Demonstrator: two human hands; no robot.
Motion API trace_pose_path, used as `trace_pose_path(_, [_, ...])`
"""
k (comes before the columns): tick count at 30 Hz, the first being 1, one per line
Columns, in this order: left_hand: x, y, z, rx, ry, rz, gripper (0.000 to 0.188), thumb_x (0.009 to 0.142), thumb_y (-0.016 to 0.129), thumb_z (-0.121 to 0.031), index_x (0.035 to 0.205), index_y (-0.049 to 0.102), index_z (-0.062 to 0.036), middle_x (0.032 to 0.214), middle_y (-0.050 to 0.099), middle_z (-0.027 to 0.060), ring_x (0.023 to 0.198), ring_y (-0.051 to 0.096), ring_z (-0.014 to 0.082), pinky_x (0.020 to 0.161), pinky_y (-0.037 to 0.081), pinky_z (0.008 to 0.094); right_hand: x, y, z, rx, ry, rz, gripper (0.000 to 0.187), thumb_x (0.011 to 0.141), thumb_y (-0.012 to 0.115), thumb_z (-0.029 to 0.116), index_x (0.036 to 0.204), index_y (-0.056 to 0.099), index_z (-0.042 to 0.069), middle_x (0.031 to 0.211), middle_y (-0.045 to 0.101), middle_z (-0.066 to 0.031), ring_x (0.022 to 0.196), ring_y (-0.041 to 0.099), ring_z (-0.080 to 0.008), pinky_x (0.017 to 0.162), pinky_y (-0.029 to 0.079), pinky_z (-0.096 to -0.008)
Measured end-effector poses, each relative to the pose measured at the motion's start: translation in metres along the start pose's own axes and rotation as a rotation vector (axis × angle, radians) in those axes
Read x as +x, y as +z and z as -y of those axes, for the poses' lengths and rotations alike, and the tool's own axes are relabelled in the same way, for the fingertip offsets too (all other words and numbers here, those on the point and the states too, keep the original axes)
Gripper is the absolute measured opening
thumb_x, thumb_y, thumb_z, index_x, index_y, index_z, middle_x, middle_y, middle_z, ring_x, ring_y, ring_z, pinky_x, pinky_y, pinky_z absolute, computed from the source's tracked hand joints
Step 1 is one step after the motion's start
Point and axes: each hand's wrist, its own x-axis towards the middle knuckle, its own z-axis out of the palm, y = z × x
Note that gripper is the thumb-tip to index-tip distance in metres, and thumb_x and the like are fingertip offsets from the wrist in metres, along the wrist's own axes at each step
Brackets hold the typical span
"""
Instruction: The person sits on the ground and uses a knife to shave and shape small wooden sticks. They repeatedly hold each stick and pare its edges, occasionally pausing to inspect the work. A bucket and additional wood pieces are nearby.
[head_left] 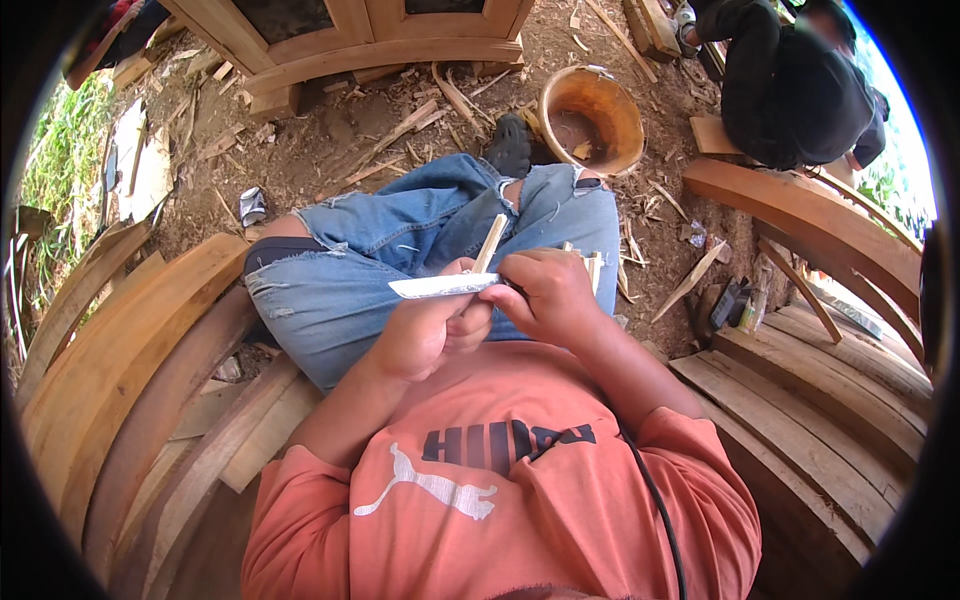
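In my lap, my left hand (430,328) is closed round a thin, pale wooden stick (490,243) that points up and away. My right hand (550,297) grips a knife, its handle hidden in the fingers. The light metal knife blade (440,287) points left, lying across the stick's lower part and over the left fingers. Whether the edge bites into the wood cannot be seen. Just beyond the right hand, a few short pale wood pieces (595,268) rest on my jeans (400,225).
A worn orange bucket (625,115) stands on the ground ahead, near a dark clog (510,145). Wooden panelled furniture (390,58) is beyond. Curved boards (150,350) lie left, planks (800,410) right. A person in dark clothes (800,95) sits far right. Wood scraps and a can (252,206) litter the dirt.
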Motion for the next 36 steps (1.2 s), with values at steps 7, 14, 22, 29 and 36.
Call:
trace_pose_path(7, [0.013, -0.002, -0.001, 0.065, 0.035, 0.001, 0.034, 0.119, 0.037, -0.028, 0.137, 0.059, -0.0099, 0.072, 0.033, -0.0070, 0.059, 0.029, 0.0055, 0.053, 0.024, 0.0239, 0.018, -0.004, -0.032, -0.074, -0.012, -0.066, 0.042, 0.091, 0.078, 0.049, 0.077, 0.067, 0.011, 0.069, 0.062, -0.0090, 0.067, 0.064, -0.0362, 0.060, 0.049, -0.0481])
trace_pose_path(14, [-0.021, -0.006, 0.009, 0.040, 0.008, 0.108, 0.022, 0.116, 0.050, -0.034, 0.118, 0.053, -0.0128, 0.069, 0.034, -0.0051, 0.057, 0.030, 0.0074, 0.052, 0.025, 0.0244, 0.029, -0.093, -0.138, 0.202, 0.659, -0.579, 0.042, 0.109, 0.064, 0.043, 0.101, 0.079, 0.004, 0.070, 0.063, -0.0108, 0.067, 0.055, -0.0101, 0.065, 0.048, -0.0339])
trace_pose_path(22, [-0.018, -0.008, -0.009, 0.099, 0.163, -0.023, 0.022, 0.116, 0.048, -0.034, 0.117, 0.054, -0.0127, 0.069, 0.034, -0.0037, 0.058, 0.028, 0.0074, 0.052, 0.025, 0.0239, 0.025, -0.055, -0.019, -0.122, 0.257, -0.198, 0.038, 0.102, 0.071, 0.038, 0.083, 0.068, 0.005, 0.068, 0.062, -0.0161, 0.062, 0.063, -0.0358, 0.060, 0.048, -0.0455])
trace_pose_path(29, [-0.015, 0.003, -0.006, 0.144, 0.077, -0.152, 0.019, 0.116, 0.044, -0.029, 0.112, 0.054, -0.0129, 0.067, 0.037, -0.0064, 0.054, 0.029, 0.0043, 0.050, 0.022, 0.0236, 0.013, 0.000, 0.022, -0.027, -0.002, -0.022, 0.037, 0.095, 0.076, 0.041, 0.085, 0.069, 0.006, 0.074, 0.065, -0.0148, 0.069, 0.066, -0.0387, 0.060, 0.049, -0.0483])
trace_pose_path(36, [-0.016, 0.003, 0.003, 0.180, 0.121, -0.045, 0.022, 0.118, 0.042, -0.034, 0.115, 0.053, -0.0143, 0.068, 0.037, -0.0061, 0.055, 0.028, 0.0061, 0.052, 0.023, 0.0248, 0.016, -0.010, -0.005, -0.128, -0.002, -0.063, 0.040, 0.099, 0.072, 0.043, 0.086, 0.069, 0.006, 0.071, 0.064, -0.0159, 0.067, 0.065, -0.0407, 0.061, 0.049, -0.0490])
